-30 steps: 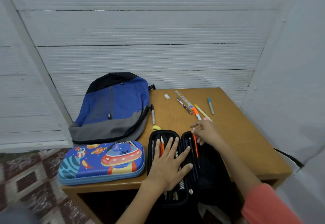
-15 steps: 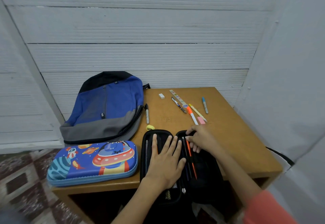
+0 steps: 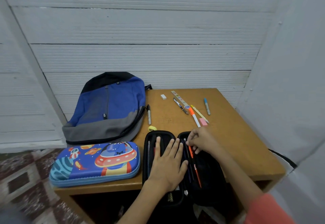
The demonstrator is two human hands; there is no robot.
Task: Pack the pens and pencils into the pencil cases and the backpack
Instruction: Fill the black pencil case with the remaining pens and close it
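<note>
While left hand [image 3: 167, 164], fingers spread flat, pins the open black case [image 3: 212, 176] at 6 o'clock, right hand [image 3: 202, 141] pinches an orange pencil [image 3: 194, 166] lying in it; loose pens [image 3: 194, 116] at 1 o'clock lie unpacked.

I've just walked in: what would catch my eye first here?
The cartoon spaceship pencil case at the near left of the table, with a blue backpack behind it. Beside it lies an open black pencil case: the left hand rests flat on it, the right hand pinches an orange pen inside. Loose pens lie at the far right.
</note>
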